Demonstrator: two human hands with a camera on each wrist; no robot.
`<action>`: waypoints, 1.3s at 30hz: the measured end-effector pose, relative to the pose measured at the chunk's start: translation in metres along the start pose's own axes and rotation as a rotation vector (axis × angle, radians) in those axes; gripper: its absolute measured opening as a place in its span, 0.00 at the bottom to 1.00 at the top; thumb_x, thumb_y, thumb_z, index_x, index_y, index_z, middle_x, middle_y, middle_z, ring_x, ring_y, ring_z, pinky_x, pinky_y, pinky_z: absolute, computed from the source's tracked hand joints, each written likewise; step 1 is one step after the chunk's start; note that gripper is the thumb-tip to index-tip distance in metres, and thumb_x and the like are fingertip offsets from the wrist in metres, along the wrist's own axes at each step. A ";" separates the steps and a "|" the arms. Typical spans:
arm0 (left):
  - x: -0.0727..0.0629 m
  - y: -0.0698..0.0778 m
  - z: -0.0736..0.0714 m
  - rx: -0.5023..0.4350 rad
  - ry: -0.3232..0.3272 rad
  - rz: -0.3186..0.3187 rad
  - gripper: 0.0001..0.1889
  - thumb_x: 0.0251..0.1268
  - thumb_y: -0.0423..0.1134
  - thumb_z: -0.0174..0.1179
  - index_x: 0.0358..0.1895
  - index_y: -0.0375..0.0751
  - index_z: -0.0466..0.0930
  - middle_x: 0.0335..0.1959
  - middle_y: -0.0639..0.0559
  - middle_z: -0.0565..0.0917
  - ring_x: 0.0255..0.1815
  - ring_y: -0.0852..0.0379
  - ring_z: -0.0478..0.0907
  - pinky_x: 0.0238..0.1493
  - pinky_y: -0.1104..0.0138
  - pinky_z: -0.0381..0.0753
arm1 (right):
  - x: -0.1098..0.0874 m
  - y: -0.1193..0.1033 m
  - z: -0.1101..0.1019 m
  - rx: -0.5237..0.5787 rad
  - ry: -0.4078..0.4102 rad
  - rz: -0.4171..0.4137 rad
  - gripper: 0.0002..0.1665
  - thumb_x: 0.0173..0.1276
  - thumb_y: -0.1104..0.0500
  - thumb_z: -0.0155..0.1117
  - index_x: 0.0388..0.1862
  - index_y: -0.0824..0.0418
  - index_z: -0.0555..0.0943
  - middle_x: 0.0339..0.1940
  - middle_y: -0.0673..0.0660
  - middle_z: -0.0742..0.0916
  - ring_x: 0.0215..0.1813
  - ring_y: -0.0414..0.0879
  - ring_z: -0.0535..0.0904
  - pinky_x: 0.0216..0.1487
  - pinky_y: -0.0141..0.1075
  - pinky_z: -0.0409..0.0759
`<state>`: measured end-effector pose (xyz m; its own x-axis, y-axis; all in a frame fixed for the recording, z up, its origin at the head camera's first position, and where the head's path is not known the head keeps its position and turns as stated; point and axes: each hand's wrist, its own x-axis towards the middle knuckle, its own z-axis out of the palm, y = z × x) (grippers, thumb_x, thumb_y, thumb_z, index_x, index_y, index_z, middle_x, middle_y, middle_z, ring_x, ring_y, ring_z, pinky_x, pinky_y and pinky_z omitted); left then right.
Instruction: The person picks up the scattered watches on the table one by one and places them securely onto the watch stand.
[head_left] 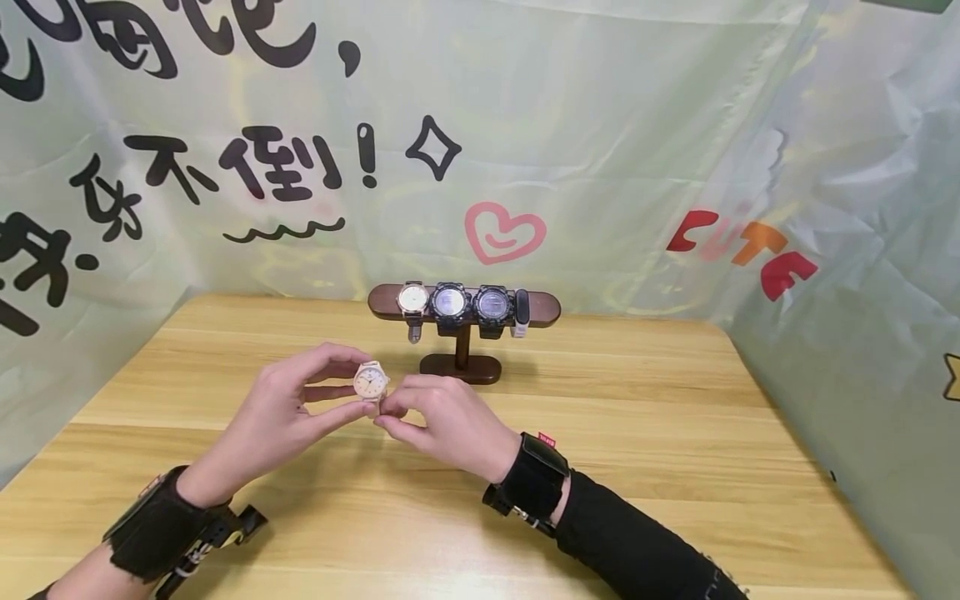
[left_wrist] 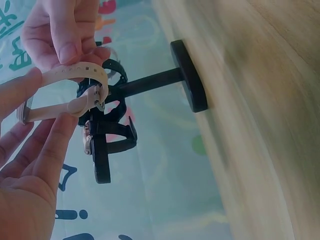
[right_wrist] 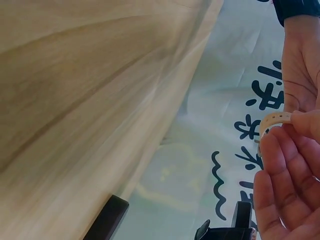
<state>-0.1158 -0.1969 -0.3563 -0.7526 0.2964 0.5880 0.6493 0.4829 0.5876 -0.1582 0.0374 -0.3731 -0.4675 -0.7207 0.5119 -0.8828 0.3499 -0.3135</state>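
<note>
A small wristwatch point(head_left: 371, 381) with a pale round dial is held up over the table. My left hand point(head_left: 288, 400) grips it by the case, thumb below and fingers above. At the lower end of its strap, my right hand point(head_left: 453, 425) pinches the band between thumb and fingers. In the left wrist view the cream strap point(left_wrist: 50, 111) curves into a loop, its holes and metal buckle point(left_wrist: 98, 96) showing. The strap point(right_wrist: 274, 119) arches from the right thumb in the right wrist view, where the dial is hidden.
Just behind my hands stands a dark wooden T-shaped watch stand point(head_left: 462, 350). Its bar carries a light-dialled watch point(head_left: 412, 298), two black digital watches point(head_left: 450, 302) and a slim fitness band point(head_left: 521, 308). A printed cloth backdrop point(head_left: 615, 167) surrounds the wooden table point(head_left: 637, 433).
</note>
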 end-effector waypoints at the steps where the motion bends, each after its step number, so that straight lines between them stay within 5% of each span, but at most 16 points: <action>1: 0.000 0.000 0.000 0.000 -0.001 0.000 0.27 0.55 0.26 0.80 0.58 0.44 0.85 0.51 0.50 0.91 0.52 0.67 0.88 0.47 0.68 0.92 | 0.000 0.000 -0.001 0.001 0.004 0.002 0.04 0.75 0.56 0.74 0.40 0.53 0.92 0.36 0.44 0.91 0.36 0.33 0.81 0.37 0.18 0.77; 10: 0.000 -0.001 0.001 0.000 -0.013 -0.001 0.28 0.54 0.26 0.81 0.58 0.45 0.85 0.52 0.52 0.91 0.52 0.67 0.89 0.47 0.69 0.92 | -0.004 0.007 -0.011 0.031 0.105 0.018 0.13 0.70 0.53 0.79 0.48 0.57 0.91 0.42 0.50 0.92 0.46 0.39 0.88 0.50 0.26 0.88; 21: 0.000 0.000 0.002 -0.023 -0.023 0.041 0.26 0.53 0.26 0.81 0.57 0.42 0.87 0.52 0.47 0.92 0.49 0.61 0.91 0.45 0.67 0.93 | -0.004 0.015 -0.017 0.081 0.162 -0.029 0.31 0.64 0.52 0.83 0.63 0.61 0.86 0.54 0.53 0.92 0.55 0.42 0.88 0.59 0.32 0.89; 30: -0.001 -0.001 0.005 -0.043 -0.040 0.107 0.28 0.51 0.25 0.81 0.59 0.39 0.86 0.52 0.43 0.92 0.48 0.60 0.92 0.45 0.68 0.93 | -0.004 0.013 -0.018 0.094 0.140 -0.075 0.33 0.63 0.54 0.84 0.65 0.63 0.85 0.55 0.56 0.92 0.56 0.43 0.90 0.63 0.24 0.84; 39: -0.003 -0.001 0.006 -0.037 -0.036 0.098 0.28 0.51 0.24 0.81 0.58 0.42 0.85 0.50 0.46 0.93 0.47 0.61 0.92 0.44 0.69 0.93 | -0.003 0.013 -0.017 0.091 0.138 -0.109 0.30 0.65 0.56 0.83 0.63 0.64 0.85 0.55 0.56 0.92 0.56 0.43 0.90 0.64 0.24 0.84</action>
<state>-0.1153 -0.1938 -0.3618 -0.6886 0.3699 0.6238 0.7228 0.4198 0.5490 -0.1687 0.0545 -0.3649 -0.3767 -0.6605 0.6494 -0.9236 0.2144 -0.3177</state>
